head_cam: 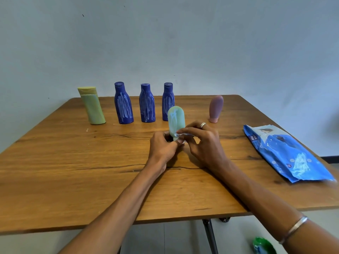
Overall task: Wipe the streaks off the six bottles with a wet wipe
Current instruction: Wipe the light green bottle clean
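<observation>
My left hand (pixel 162 148) grips the bottom cap end of a pale green bottle (pixel 176 119), held upright above the table's middle; white streaks mark its upper left face. My right hand (pixel 200 143) pinches a small wet wipe (pixel 180 135) against the bottle's lower part. Behind stand three dark blue bottles (pixel 123 105) (pixel 147 104) (pixel 167 101), all with white streaks. A yellow-green bottle (pixel 92 107) leans at the far left. A mauve bottle (pixel 216 109) stands cap-down at the right.
A blue wet-wipe pack (pixel 286 154) lies on the wooden table (pixel 73 171) near its right edge. A green object (pixel 263 245) sits on the floor below the front right. A grey wall runs behind the table.
</observation>
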`<act>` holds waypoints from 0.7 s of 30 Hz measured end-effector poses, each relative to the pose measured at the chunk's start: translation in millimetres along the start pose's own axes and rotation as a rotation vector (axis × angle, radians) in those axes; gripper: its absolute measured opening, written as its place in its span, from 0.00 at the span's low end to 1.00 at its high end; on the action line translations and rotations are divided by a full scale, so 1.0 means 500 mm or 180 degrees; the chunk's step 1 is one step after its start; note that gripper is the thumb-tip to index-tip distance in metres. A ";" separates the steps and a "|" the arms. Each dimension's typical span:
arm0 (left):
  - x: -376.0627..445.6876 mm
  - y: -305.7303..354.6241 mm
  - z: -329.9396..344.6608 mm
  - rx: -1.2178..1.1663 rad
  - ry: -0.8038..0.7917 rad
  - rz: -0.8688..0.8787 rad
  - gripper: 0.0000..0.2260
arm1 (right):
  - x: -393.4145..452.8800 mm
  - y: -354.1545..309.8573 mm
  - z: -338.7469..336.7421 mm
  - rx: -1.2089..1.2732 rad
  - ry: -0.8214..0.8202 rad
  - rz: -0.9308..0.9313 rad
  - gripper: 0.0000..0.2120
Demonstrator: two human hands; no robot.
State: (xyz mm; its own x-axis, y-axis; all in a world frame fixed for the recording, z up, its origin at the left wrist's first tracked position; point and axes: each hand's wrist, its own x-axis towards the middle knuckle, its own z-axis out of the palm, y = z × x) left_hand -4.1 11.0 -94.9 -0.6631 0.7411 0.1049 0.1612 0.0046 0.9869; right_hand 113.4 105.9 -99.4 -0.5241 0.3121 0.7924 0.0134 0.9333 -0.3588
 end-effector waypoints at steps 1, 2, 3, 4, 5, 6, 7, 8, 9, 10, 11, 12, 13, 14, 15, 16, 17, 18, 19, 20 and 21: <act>-0.001 0.001 0.000 0.0068 0.0008 0.0044 0.10 | -0.002 -0.002 -0.001 0.0030 -0.0017 0.0018 0.12; -0.002 0.001 0.001 0.0106 0.0000 0.0070 0.10 | -0.003 -0.002 -0.003 0.0029 -0.0004 0.0015 0.13; -0.003 0.001 0.002 0.0139 -0.0025 0.0087 0.11 | -0.002 -0.001 -0.006 0.0010 0.0031 -0.0016 0.13; -0.004 0.002 0.002 0.0171 -0.0060 0.0097 0.11 | 0.001 0.000 -0.008 -0.0021 0.0085 -0.0071 0.12; -0.005 0.003 0.003 0.0208 -0.0109 0.0109 0.11 | 0.004 0.002 -0.010 -0.0076 0.0173 -0.0120 0.11; -0.006 0.003 0.004 0.0217 -0.0164 0.0115 0.10 | 0.010 0.003 -0.010 -0.0158 0.0315 -0.0135 0.10; -0.007 0.003 0.005 0.0215 -0.0211 0.0113 0.10 | 0.017 0.003 -0.009 -0.0215 0.0517 -0.0091 0.11; -0.009 0.004 0.007 0.0205 -0.0247 0.0097 0.10 | 0.024 0.003 -0.009 -0.0205 0.0755 0.0031 0.12; -0.010 0.005 0.009 0.0247 -0.0261 0.0091 0.10 | 0.031 0.002 -0.010 -0.0118 0.0996 0.0211 0.13; -0.013 0.006 0.010 0.0316 -0.0265 0.0110 0.10 | 0.036 0.000 -0.013 0.0009 0.1202 0.0392 0.14; -0.014 0.007 0.011 0.0402 -0.0271 0.0143 0.09 | 0.039 -0.001 -0.016 0.0113 0.1341 0.0500 0.14; -0.016 0.010 0.012 0.0452 -0.0274 0.0171 0.09 | 0.040 0.000 -0.018 0.0169 0.1402 0.0513 0.13; -0.016 0.010 0.012 0.0459 -0.0272 0.0184 0.09 | 0.038 0.001 -0.019 0.0188 0.1396 0.0455 0.12; -0.015 0.010 0.012 0.0425 -0.0267 0.0173 0.09 | 0.037 0.001 -0.019 0.0194 0.1347 0.0375 0.11; -0.015 0.011 0.012 0.0381 -0.0270 0.0154 0.09 | 0.035 0.002 -0.017 0.0203 0.1277 0.0318 0.10; -0.015 0.011 0.011 0.0336 -0.0258 0.0125 0.09 | 0.034 0.001 -0.015 0.0216 0.1180 0.0290 0.10; -0.015 0.010 0.010 0.0290 -0.0241 0.0110 0.10 | 0.033 0.000 -0.012 0.0219 0.1056 0.0271 0.10; -0.014 0.009 0.009 0.0252 -0.0220 0.0112 0.10 | 0.030 -0.002 -0.008 0.0191 0.0907 0.0238 0.11; -0.012 0.006 0.007 0.0261 -0.0193 0.0134 0.10 | 0.026 -0.005 -0.005 0.0143 0.0746 0.0174 0.11; -0.011 0.004 0.004 0.0284 -0.0168 0.0160 0.10 | 0.022 -0.010 -0.002 0.0098 0.0576 0.0096 0.11; -0.011 0.003 0.001 0.0313 -0.0142 0.0175 0.11 | 0.018 -0.014 0.001 0.0060 0.0413 0.0019 0.12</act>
State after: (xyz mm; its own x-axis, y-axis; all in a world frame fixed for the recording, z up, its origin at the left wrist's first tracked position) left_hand 0.1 7.5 -93.8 -0.6185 0.7712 0.1507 0.2688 0.0274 0.9628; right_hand 108.4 102.3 -89.9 -0.4095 0.3392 0.8469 -0.0004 0.9283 -0.3719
